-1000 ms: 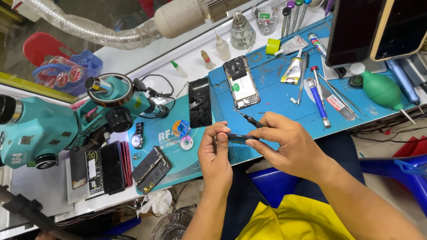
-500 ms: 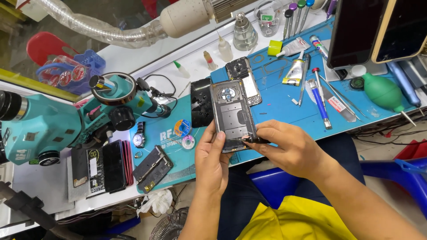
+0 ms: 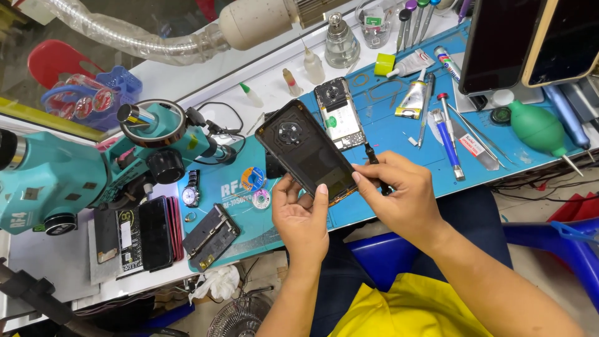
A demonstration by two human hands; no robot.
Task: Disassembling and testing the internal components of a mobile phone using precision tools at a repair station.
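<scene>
Both hands hold a dark phone back cover (image 3: 304, 150) tilted above the blue work mat (image 3: 399, 140). My left hand (image 3: 302, 217) grips its lower edge with thumb and forefinger. On the cover's right lower corner rests my right hand (image 3: 399, 196), which also keeps a thin black tool against it. An opened phone body (image 3: 339, 113) with bare circuit board lies on the mat just behind the cover.
A teal microscope (image 3: 93, 168) stands at left, with stacked phones (image 3: 146, 234) and a wristwatch (image 3: 190, 195) near it. Screwdrivers (image 3: 448, 134), glue tubes (image 3: 412, 100), a green air blower (image 3: 538, 128) and two dark screens (image 3: 530, 37) fill the right. Bottles (image 3: 342, 43) stand behind.
The cover has been lifted from flat between my hands, turned over and tilted, so its dark outer face now shows instead of its inner side.
</scene>
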